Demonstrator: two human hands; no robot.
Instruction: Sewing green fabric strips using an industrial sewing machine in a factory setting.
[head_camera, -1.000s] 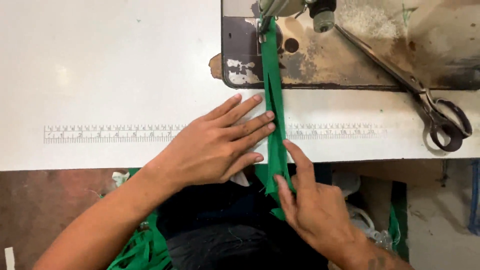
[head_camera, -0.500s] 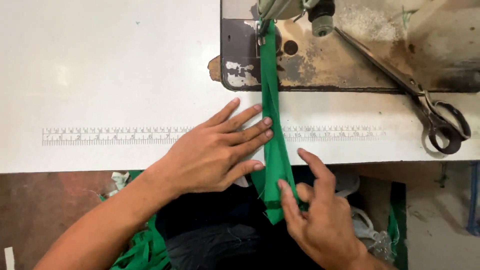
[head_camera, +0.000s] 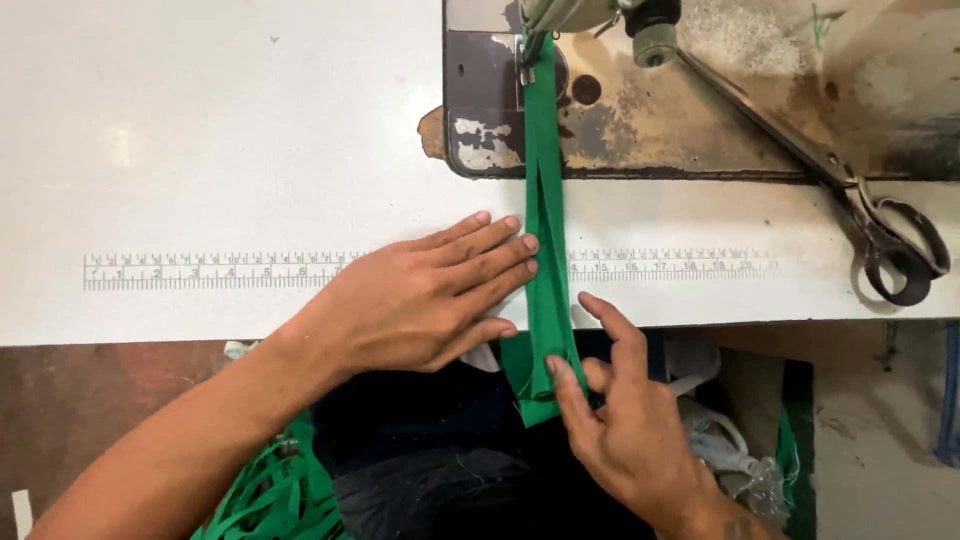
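A narrow folded green fabric strip (head_camera: 545, 200) runs from under the sewing machine's presser foot (head_camera: 530, 45) down over the table's front edge. My left hand (head_camera: 420, 295) lies flat on the white table with its fingertips against the strip's left edge. Below the edge, my right hand (head_camera: 620, 420) pinches the strip's lower end between thumb and fingers, index finger stretched out.
Large scissors (head_camera: 850, 190) lie on the worn machine bed (head_camera: 700, 120) at the right. A printed ruler (head_camera: 230, 270) runs along the white table (head_camera: 200, 130). More green strips (head_camera: 270, 495) hang at my lap, and dark cloth sits below the table edge.
The strip has fed a little toward the machine. My right hand has slid lower and rightward along the strip's end; my left hand has barely moved.
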